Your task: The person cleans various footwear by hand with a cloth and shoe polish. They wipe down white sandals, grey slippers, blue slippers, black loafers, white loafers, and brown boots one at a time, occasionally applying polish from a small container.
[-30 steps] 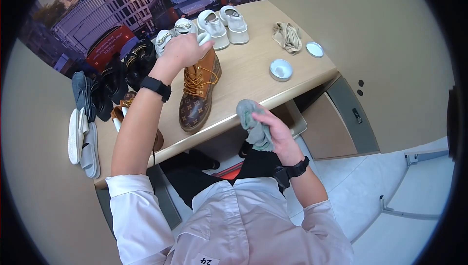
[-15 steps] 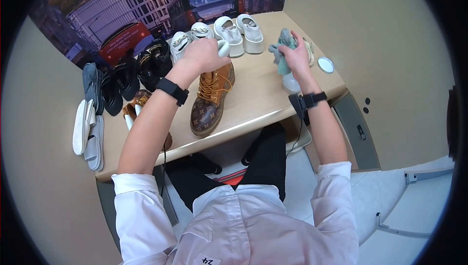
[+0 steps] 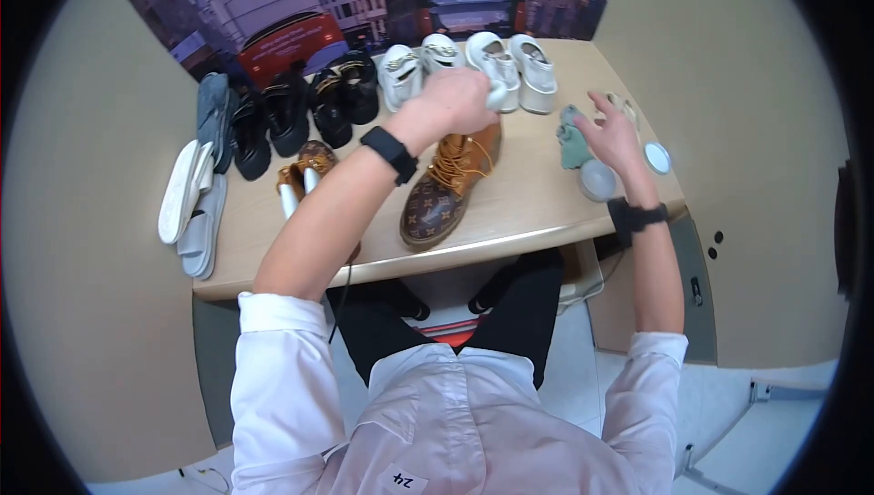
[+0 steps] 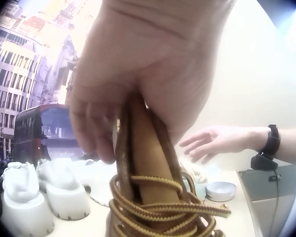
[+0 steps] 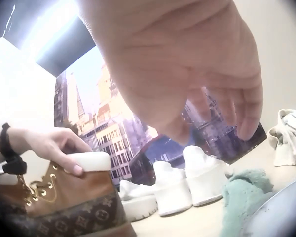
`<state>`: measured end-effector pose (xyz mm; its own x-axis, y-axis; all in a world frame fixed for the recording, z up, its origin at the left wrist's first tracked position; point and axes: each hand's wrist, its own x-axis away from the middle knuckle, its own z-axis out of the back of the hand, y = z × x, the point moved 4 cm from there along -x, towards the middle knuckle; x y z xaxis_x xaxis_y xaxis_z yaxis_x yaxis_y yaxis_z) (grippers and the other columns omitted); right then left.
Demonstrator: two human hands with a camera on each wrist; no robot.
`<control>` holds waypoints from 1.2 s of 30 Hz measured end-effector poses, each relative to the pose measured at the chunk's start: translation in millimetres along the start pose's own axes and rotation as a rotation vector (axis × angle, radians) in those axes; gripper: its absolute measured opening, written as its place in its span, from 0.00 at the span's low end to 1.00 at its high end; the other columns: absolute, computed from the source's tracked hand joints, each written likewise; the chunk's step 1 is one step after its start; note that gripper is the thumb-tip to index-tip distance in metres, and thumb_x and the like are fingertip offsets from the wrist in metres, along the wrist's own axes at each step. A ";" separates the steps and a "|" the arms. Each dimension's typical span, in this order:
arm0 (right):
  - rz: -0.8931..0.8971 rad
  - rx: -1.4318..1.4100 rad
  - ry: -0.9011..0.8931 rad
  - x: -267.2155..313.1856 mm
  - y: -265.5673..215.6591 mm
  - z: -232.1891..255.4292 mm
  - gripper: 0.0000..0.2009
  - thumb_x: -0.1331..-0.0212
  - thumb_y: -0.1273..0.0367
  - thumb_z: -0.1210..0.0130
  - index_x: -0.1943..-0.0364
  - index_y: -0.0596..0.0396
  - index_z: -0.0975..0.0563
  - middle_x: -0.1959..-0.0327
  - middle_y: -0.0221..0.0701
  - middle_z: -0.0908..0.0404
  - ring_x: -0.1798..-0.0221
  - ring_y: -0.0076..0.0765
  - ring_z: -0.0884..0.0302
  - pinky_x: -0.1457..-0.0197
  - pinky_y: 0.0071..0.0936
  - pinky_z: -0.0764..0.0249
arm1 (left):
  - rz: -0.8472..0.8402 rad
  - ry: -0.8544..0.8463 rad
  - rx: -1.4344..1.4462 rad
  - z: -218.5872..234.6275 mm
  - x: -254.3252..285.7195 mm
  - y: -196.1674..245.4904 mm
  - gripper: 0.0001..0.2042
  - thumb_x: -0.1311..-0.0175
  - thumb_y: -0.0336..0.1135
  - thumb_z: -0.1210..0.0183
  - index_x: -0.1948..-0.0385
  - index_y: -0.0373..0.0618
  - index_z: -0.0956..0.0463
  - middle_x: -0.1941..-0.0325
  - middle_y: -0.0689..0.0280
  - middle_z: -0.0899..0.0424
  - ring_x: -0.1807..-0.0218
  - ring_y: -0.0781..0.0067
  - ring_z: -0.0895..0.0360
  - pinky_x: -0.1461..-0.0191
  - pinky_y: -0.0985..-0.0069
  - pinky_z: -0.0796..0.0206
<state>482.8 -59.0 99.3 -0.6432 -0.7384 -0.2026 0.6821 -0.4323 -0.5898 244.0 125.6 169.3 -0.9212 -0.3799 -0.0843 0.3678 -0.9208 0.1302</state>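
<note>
A brown monogram boot with tan uppers and yellow-brown laces [image 3: 437, 208] stands near the table's front edge in the head view. My left hand [image 3: 455, 102] grips it at the top; the left wrist view has the palm over the tongue [image 4: 155, 163]. A white insert [image 5: 91, 161] shows at the boot's collar under the thumb. My right hand [image 3: 614, 142] hovers over the table's right side, fingers spread and holding nothing. A crumpled green cloth [image 3: 573, 145] lies just beside its fingers. Close under the right wrist sits a round tin [image 3: 597, 182].
A round lid [image 3: 656, 158] and a beige cloth [image 3: 625, 109] lie at the right. White shoes [image 3: 492, 65] and black shoes [image 3: 287, 117] line the back. Slippers [image 3: 187, 187] sit at the left edge, near a second boot [image 3: 317, 158] partly behind my left forearm.
My right hand has carried the green cloth from before the table's front edge to beside the tin and let it go there. My left hand has stayed on the boot. The head view has shifted.
</note>
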 end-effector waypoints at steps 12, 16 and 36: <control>0.285 -0.699 -0.553 36.6 -86.1 -52.5 0.59 0.49 0.62 0.15 0.12 0.47 0.42 0.26 0.36 0.21 0.26 0.36 0.23 0.24 0.37 0.26 | -0.241 0.154 0.159 30.1 53.4 15.4 0.31 0.39 0.53 0.23 0.40 0.39 0.14 0.40 0.47 0.11 0.40 0.44 0.13 0.36 0.54 0.20; 0.377 -0.549 -0.540 39.8 -92.7 -41.4 0.52 0.50 0.65 0.16 0.17 0.50 0.33 0.33 0.33 0.15 0.32 0.35 0.18 0.25 0.36 0.24 | -0.074 0.324 0.243 101.3 137.9 -20.3 0.26 0.30 0.45 0.26 0.38 0.37 0.16 0.43 0.52 0.10 0.43 0.59 0.11 0.40 0.65 0.19; 0.436 -0.051 -0.187 113.9 -175.9 -43.1 0.16 0.38 0.63 0.35 0.62 0.66 0.20 0.65 0.56 0.15 0.61 0.68 0.14 0.52 0.56 0.18 | 0.801 0.068 0.252 30.4 265.2 -105.1 0.32 0.37 0.59 0.34 0.55 0.29 0.17 0.60 0.41 0.09 0.54 0.40 0.09 0.46 0.53 0.20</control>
<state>274.6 -44.8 146.2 -0.2238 -0.9278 -0.2985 0.8534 -0.0386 -0.5197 -42.9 124.4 163.4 -0.3810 -0.9220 0.0693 0.8601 -0.3260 0.3924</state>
